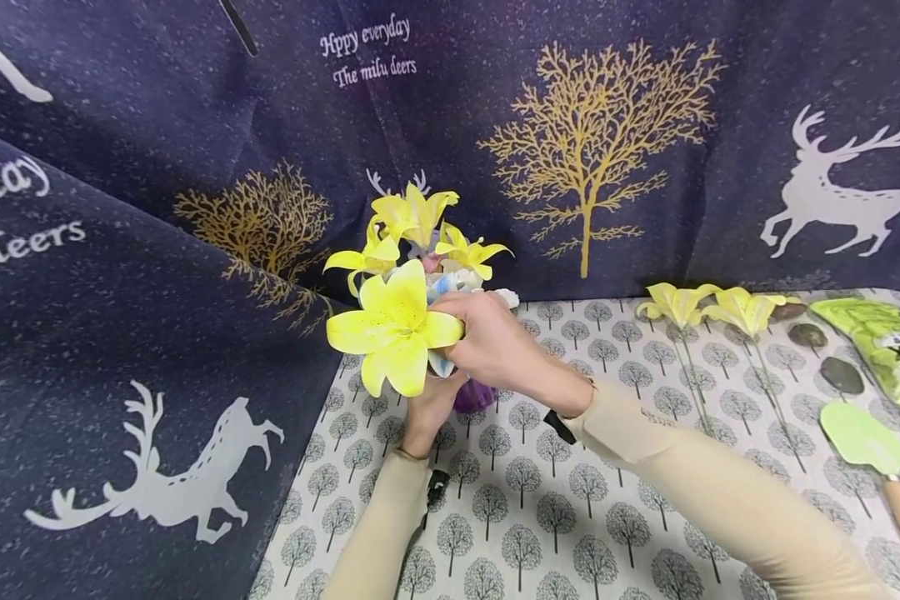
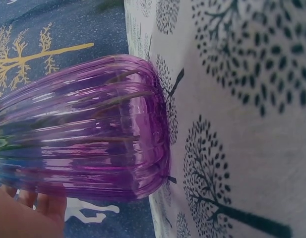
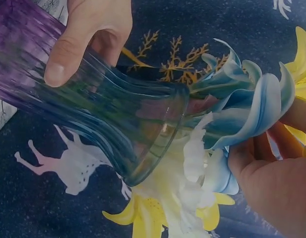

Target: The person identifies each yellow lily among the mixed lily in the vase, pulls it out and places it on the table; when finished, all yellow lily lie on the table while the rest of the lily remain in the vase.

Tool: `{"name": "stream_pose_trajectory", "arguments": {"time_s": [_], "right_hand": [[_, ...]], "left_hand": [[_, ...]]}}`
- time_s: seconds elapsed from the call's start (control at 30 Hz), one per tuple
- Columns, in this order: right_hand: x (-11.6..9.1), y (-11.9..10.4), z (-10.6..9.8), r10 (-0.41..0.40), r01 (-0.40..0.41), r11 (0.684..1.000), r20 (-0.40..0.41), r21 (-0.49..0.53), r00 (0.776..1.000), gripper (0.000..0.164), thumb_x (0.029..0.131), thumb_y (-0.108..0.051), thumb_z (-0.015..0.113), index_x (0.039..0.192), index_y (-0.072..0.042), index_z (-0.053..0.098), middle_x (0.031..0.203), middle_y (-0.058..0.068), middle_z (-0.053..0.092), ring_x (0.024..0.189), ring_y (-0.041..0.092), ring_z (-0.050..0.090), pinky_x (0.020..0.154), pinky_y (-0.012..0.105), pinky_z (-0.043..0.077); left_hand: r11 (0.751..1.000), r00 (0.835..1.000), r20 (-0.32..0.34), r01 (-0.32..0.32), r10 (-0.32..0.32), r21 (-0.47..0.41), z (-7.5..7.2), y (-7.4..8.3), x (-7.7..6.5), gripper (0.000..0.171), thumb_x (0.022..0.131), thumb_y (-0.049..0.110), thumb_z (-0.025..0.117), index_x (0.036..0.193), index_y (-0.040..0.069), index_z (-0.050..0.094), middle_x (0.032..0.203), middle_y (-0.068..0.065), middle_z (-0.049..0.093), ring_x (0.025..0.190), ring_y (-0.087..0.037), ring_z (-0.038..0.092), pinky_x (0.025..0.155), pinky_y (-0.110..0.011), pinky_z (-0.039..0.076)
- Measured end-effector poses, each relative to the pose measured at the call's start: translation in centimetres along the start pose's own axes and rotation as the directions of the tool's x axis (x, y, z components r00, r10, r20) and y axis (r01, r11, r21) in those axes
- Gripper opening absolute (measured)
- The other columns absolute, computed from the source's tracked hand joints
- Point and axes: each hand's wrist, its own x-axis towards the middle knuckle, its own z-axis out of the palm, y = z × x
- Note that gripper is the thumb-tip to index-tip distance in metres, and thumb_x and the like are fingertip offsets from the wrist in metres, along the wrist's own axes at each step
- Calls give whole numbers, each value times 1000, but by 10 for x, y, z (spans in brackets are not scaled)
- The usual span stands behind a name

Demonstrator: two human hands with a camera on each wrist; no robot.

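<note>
Left hand (image 1: pixel 431 407) grips the vase (image 2: pixel 93 129) standing on the surface (image 1: pixel 506 521), seemingly to steady it, while the right hand (image 1: pixel 489 337) pinches a blue flower (image 3: pixel 259 106) just outside the vase's mouth, probably to position it.

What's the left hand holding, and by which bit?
The left hand holds the purple-and-blue ribbed vase by its sides, below the rim.

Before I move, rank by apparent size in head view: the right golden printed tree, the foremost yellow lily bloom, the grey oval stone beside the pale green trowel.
1. Golden printed tree
2. Yellow lily bloom
3. Grey oval stone
The bloom's nearness may enlarge it.
</note>
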Motion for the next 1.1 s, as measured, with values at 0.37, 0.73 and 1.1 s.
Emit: {"name": "stream_pose_trajectory", "arguments": {"time_s": [0.37,0.73,1.1], "right_hand": [[9,4,14,-150,141,975,-39,-172,988,15,84,-5,74,96,-12,80,96,0,79,98,15,73,91,29,58],[8,4,27,-196,177,959,-67,-220,978,24,75,5,65,91,-9,76,90,4,71,88,16,66,81,31,60],[0,8,25,-228,211,969,-132,-127,965,16,78,3,66,86,-9,73,90,4,70,82,15,64,79,27,59]], "left_hand": [[598,962,-108,-65,249,799,-7,-6,3,64,79,-1,81,136,8,52,126,-8,63,117,-19,59,109,-36,49],[458,936,-92,-79,340,885,-9,-8,2,29,79,8,82,103,6,66,90,-13,69,83,-14,57,83,-28,50],[520,941,-60,-129,332,844,-12,-10,3,45,80,11,84,119,10,62,109,-10,67,103,-16,60,100,-34,50]]}}
